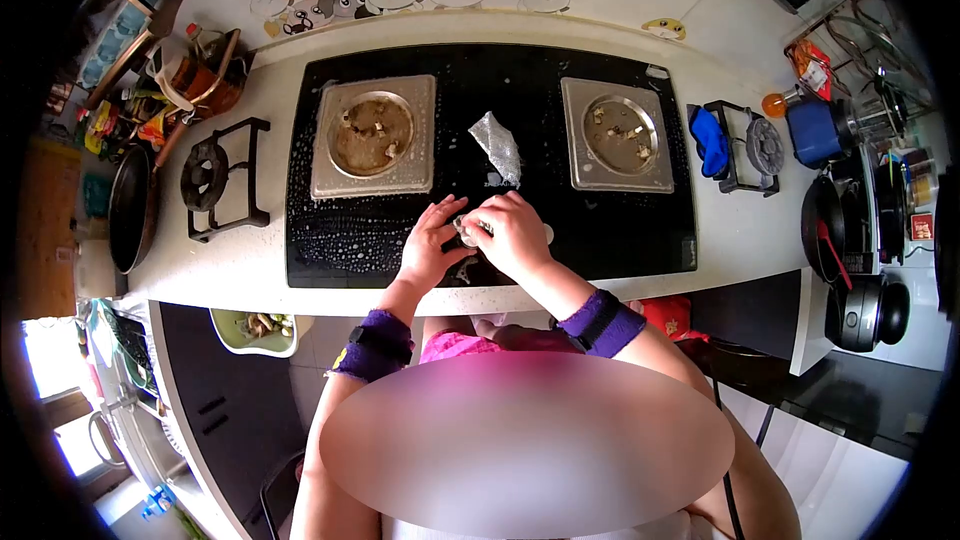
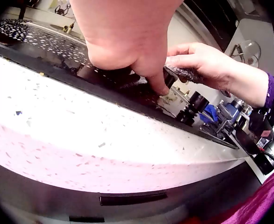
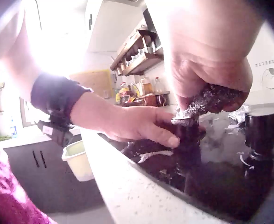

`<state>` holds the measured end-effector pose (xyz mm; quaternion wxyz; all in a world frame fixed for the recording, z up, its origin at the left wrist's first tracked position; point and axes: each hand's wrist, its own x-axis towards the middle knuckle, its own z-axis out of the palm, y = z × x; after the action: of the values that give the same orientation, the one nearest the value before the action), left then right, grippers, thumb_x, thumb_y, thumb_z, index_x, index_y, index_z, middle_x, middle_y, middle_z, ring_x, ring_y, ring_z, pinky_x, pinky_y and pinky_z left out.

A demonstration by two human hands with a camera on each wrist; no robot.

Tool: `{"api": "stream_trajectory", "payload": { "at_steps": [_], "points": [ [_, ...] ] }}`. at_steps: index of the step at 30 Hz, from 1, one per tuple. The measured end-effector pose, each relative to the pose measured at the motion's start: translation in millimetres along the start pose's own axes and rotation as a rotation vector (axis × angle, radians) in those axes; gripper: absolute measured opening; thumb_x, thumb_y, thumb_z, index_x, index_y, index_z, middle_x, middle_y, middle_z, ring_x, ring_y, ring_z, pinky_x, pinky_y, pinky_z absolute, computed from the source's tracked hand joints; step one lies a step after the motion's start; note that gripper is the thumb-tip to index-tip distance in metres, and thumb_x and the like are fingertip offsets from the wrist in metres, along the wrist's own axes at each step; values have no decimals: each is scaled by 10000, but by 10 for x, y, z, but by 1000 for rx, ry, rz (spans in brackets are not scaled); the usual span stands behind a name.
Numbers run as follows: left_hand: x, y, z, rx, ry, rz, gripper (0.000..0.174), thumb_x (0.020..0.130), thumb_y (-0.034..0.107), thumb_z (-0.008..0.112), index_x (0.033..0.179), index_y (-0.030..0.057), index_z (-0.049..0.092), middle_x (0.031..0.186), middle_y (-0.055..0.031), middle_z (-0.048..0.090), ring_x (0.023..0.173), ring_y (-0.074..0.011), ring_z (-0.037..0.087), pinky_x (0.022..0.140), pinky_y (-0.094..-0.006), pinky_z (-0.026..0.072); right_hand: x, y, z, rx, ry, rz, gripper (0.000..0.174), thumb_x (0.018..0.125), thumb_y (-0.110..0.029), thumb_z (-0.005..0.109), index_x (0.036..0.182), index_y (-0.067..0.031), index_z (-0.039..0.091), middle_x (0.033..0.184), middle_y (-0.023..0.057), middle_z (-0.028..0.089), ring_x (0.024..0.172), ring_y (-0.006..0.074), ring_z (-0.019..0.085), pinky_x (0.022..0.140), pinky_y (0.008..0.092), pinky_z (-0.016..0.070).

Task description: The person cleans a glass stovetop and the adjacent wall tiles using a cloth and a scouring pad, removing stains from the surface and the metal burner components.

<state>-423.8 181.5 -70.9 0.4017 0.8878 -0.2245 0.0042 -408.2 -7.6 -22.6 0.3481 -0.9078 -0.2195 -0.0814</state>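
At the front of a black glass cooktop, my left hand holds a black knob between thumb and fingers. My right hand grips a dark, glittery scouring pad and presses it on the knob's silver top. In the left wrist view, the pad shows under the right hand, close to the left thumb. A second black knob with a silver top stands beside them. Crumpled silvery material lies behind the hands.
Two square metal burner trays hold wet debris. Pan supports stand left and right, a blue cloth by the right one. A frying pan is at far left; a tub sits below the counter.
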Motion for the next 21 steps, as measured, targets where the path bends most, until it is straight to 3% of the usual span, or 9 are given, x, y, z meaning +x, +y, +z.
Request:
{"api": "stream_trajectory", "payload": {
  "at_steps": [16,21],
  "points": [
    [4,-4,6,-24,9,-10,455,705,210,839,1129,89,727,1444,-76,546,1411,-298,426,1185,-482,312,-177,25,-145,12,-41,36,61,802,-177,739,784,-134,701,800,28,652,806,267,616,727,413,513],
    [9,-19,-21,-13,-6,21,454,704,199,836,1131,90,726,1444,-76,547,1410,-297,428,1187,-479,313,30,22,15,60,-77,-94,86,793,-206,754,777,-137,705,820,18,664,846,252,612,766,401,508]
  ]
}}
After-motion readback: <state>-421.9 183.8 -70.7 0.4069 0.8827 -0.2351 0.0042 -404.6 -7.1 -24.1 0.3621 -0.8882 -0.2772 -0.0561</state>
